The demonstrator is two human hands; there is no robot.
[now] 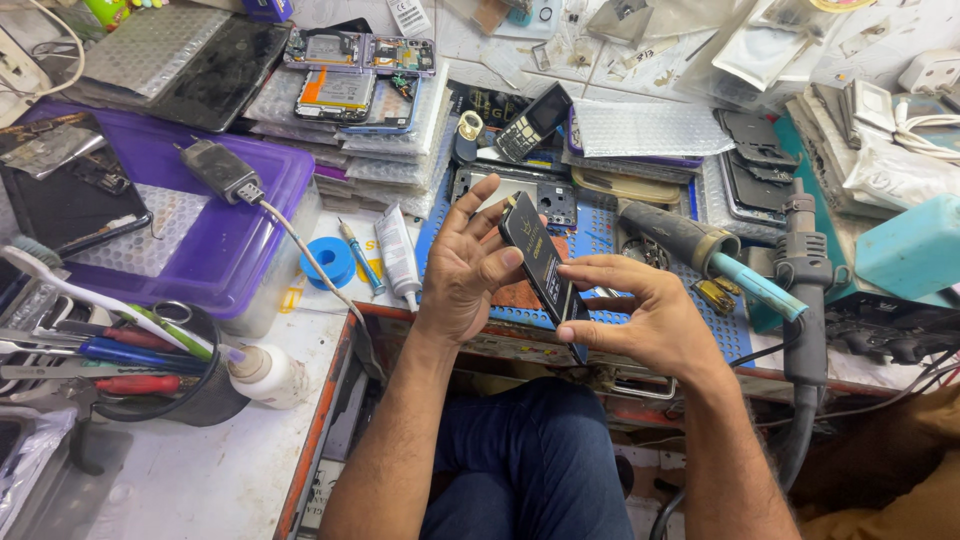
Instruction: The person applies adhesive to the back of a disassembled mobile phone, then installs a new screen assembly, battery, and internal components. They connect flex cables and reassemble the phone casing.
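Both hands pinch a black battery (541, 262) over the blue mat (610, 225): left hand (468, 265) at its 9 o'clock edge, right hand (640, 315) at 5 o'clock. It looks not yet fitted; the opened phones (360, 70) lie at 11 o'clock on the tabletop (210, 470).

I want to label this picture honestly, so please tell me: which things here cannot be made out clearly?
All in the head view:
- Flat black rectangular battery: its lower end is covered by the right hand, its far face by the left hand.
- Blue perforated work mat: what lies on it below the hands is hidden.
- Turquoise plastic box: cut off by the right edge.
- Small parts on the open phones: too small to tell.
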